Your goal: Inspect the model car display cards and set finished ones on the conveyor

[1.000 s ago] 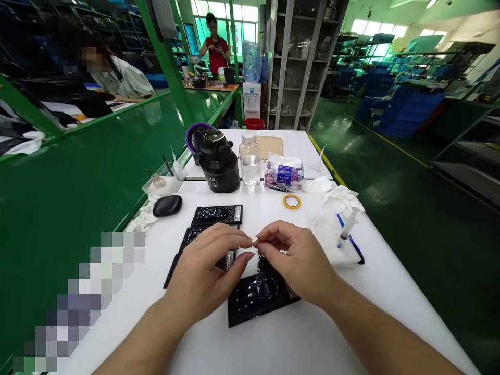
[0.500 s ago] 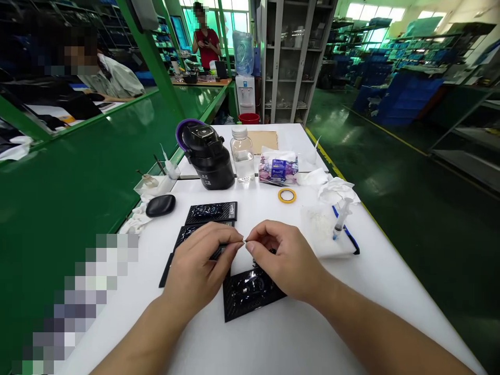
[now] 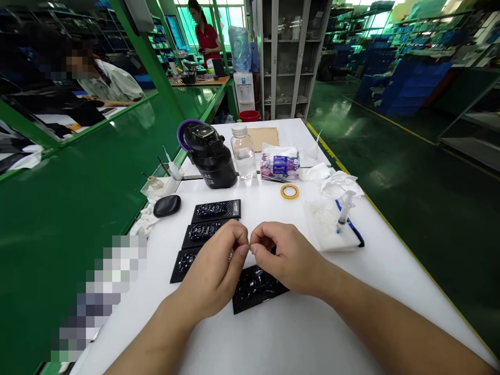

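Observation:
My left hand point(image 3: 219, 265) and my right hand point(image 3: 291, 255) meet fingertip to fingertip above the white table, each in a pinch. Whatever lies between the fingertips is too small to make out. Under them is a black patterned plate with a glossy car-shaped piece point(image 3: 258, 291), partly hidden by my hands. Three similar black plates lie in a column on the left: a top one point(image 3: 216, 209), a middle one point(image 3: 199, 234) and a lower one point(image 3: 183, 264), which my left hand partly covers.
Behind stand a black jug point(image 3: 214, 161), a clear bottle point(image 3: 245, 156) and a tissue pack point(image 3: 280, 164). Yellow tape point(image 3: 289, 191) lies nearer. A syringe point(image 3: 344, 213) rests on a white pad point(image 3: 326, 229) at right. A black oval case point(image 3: 167, 206) is at left. Two people are beyond.
My fingertips have come together, and my left index finger is more bent. The view has shifted slightly, uncovering more of the left plates. The standing person in red has turned.

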### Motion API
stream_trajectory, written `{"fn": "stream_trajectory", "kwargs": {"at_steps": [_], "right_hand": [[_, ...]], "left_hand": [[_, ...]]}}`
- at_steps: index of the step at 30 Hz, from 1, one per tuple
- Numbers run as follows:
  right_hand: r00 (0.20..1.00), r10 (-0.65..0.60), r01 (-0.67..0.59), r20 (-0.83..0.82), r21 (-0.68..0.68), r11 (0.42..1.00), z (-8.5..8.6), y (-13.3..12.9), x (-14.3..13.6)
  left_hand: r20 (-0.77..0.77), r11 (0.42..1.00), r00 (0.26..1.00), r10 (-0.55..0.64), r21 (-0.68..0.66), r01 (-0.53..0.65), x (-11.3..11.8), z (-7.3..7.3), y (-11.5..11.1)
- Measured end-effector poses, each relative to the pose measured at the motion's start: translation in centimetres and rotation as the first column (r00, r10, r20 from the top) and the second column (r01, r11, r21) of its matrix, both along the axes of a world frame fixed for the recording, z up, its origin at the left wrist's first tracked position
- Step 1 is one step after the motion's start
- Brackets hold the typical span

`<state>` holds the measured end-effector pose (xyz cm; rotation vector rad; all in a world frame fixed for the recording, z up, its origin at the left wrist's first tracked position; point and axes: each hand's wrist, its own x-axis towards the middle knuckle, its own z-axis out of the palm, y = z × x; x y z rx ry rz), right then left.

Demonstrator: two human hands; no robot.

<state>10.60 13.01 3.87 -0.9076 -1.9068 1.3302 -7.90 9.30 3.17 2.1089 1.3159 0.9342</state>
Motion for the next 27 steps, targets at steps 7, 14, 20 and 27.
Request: {"fn": "stream_trajectory", "kwargs": {"at_steps": [7,14,20,27], "right_hand": [[0.984,0.026,-0.063,0.174,0.212,0.975,0.2,0.4,0.5],[0.980,-0.043,-0.035,0.195,0.379,0.925,0.5,-0.1,0.7],[0.979,0.169,-0.196,-0.116,-0.279,0.940,0.8,1.5,1.7],[0.965,0.193,-0.251,-0.176,-0.421,0.872,-0.6,2.7,1.5]], "left_hand": [[-0.077,0.993,0.994,-0.078,-0.094,0.071,0.7,0.6,-0.2],[0.076,0.972,0.997,-0.028,-0.230,0.044,1.2,0.5,-0.5],[0.231,0.997,0.973,-0.002,-0.075,0.020,1.0,0.0,-0.7],[0.048,0.892,0.999,0.020,0.451,-0.040,0.9,0.0,-0.4]]}}
